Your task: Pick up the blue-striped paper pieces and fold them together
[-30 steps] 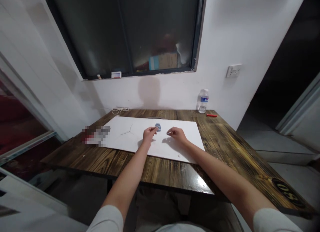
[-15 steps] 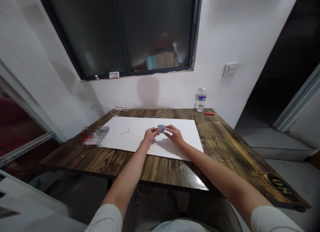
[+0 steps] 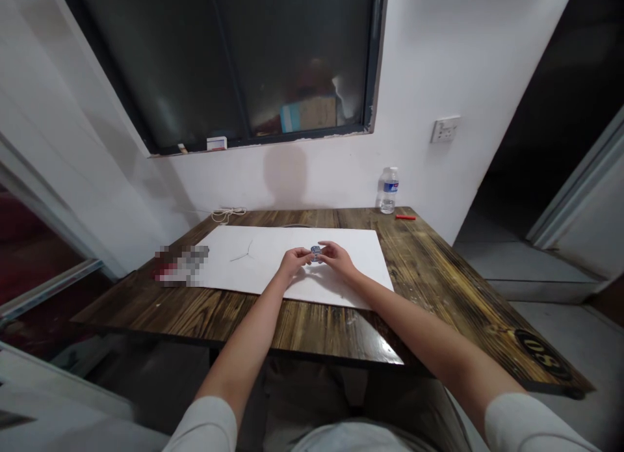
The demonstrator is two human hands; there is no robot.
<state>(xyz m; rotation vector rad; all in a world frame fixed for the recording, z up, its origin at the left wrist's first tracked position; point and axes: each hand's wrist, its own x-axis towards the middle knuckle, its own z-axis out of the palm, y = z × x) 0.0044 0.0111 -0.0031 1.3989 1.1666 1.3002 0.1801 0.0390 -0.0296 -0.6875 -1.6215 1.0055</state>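
Head view, and both hands are at the small blue-and-white piece (image 3: 316, 251) now, held just above the white board (image 3: 263, 273)! A second ago the right hand (image 3: 340, 259) was well apart; now it's in at the piece's right side. The left hand (image 3: 292, 259) keeps its fingers gripping the other side; the right fingers curve close around, but whether they're gripping I can't tell. Less of the piece's face shows than half a second ago.

Lettering next: a dark oval on the bench (image 3: 439, 315) carries the digits 0 and 8 (image 3: 539, 352) at the right front corner. The bottle (image 3: 389, 190) wears a blue label, its words too small to read.

Edges: the board's front edge runs beneath the forearms, its right edge beyond the right hand, with bench stretching further right. A thin branched strand (image 3: 247, 254) lies left of the left hand, well apart.
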